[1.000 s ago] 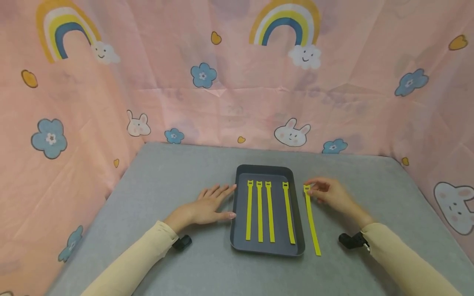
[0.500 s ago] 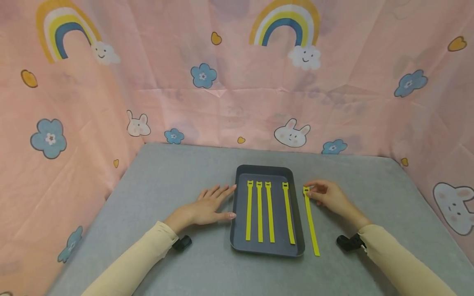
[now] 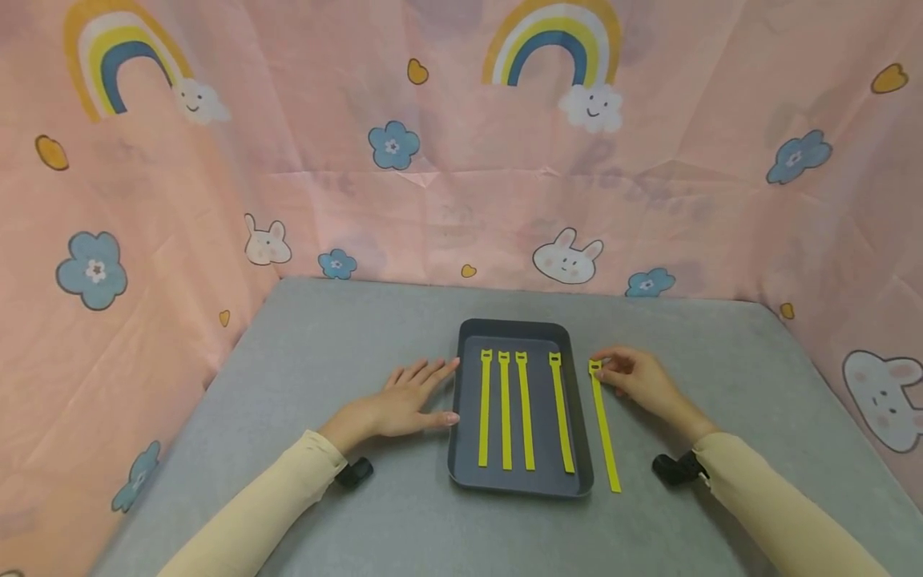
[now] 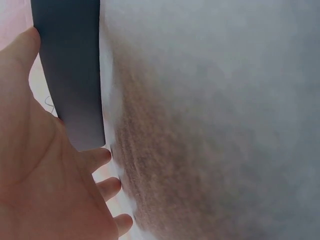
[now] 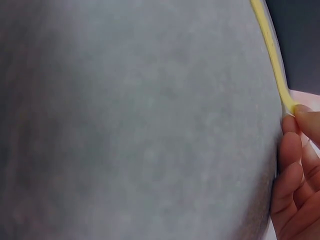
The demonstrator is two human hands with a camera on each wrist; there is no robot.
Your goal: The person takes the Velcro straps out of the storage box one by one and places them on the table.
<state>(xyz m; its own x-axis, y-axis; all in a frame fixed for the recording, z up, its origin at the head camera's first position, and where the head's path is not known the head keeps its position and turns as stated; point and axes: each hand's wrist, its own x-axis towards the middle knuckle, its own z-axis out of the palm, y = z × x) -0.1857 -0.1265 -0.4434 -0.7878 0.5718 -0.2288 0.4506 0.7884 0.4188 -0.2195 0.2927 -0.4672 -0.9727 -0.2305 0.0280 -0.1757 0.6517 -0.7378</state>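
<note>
Just outside the dark tray point(image 3: 519, 486), along its right wall, lies 1 loose strap point(image 3: 606, 433) — its slotted head pinched between thumb and finger of the right hand point(image 3: 638, 381), the nearer of the 2. From that grip its long axis runs toward the person, the tail slanting slightly right, nearly parallel to the closest of 4 straps point(image 3: 506, 417) inside. Across the tray, the left hand point(image 3: 404, 409) spreads straight fingers — thumb and index at the left wall.

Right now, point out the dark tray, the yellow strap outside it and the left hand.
Dark tray point(image 3: 545, 417): head view, bare patch of floor.
Outer yellow strap point(image 3: 604, 425): head view, middle of its length.
Left hand point(image 3: 402, 410): head view, back of the hand.
</note>
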